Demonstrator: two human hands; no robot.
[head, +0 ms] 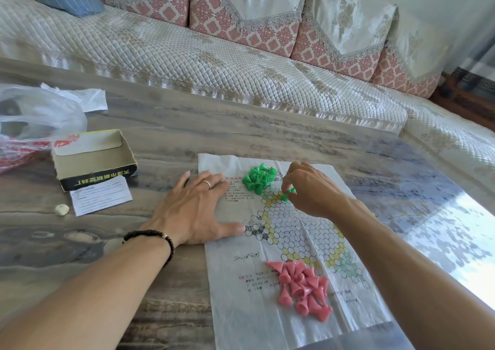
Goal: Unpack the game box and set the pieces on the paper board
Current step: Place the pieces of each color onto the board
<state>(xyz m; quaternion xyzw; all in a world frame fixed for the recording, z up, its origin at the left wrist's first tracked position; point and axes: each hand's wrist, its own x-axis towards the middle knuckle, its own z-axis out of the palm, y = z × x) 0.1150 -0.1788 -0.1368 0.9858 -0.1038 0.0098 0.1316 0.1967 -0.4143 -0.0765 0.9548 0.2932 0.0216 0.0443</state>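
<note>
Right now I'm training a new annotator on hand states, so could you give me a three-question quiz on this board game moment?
1. True or false: the left hand lies flat with straight fingers on the paper board.
2. What does the right hand pinch? A) a pink piece B) a green piece C) the leaflet
3. Fill in: the game box stands open to the ____ of the board, seen from the head camera.

Key: 1 true; 2 B; 3 left. The pink pieces lie heaped on the near end of the board, the green pile on the far end.
</note>
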